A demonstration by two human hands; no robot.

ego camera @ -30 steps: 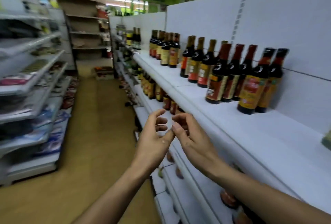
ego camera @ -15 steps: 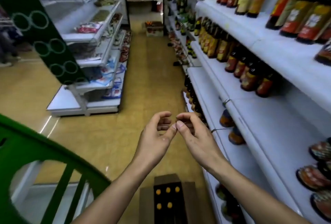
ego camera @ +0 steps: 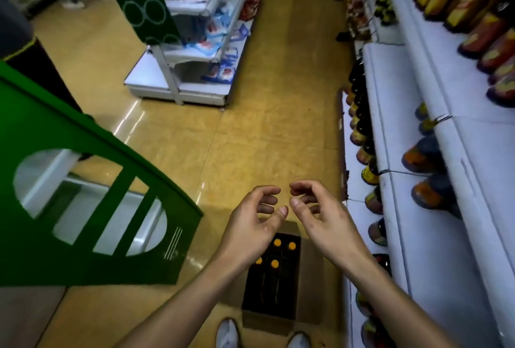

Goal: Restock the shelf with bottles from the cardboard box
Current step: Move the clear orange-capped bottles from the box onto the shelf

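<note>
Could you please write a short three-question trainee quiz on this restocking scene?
1. True or false: the left hand already holds a bottle.
2. How many orange bottle caps show in the open brown cardboard box?
3. The box sits: A) on the white metal shelf; B) on the tan floor by the white shoes; C) in a trolley.

Key: 1 false, both it and the right hand are empty; 2 four; 3 B.

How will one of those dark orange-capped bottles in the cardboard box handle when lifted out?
The dark bottles with orange caps stand upright and close together in the open brown cardboard box, so a straight pull by the neck is probably easiest. If they are full glass, they are likely heavy for their size, rigid and breakable. Tall and narrow, one may tip when set down.
</note>
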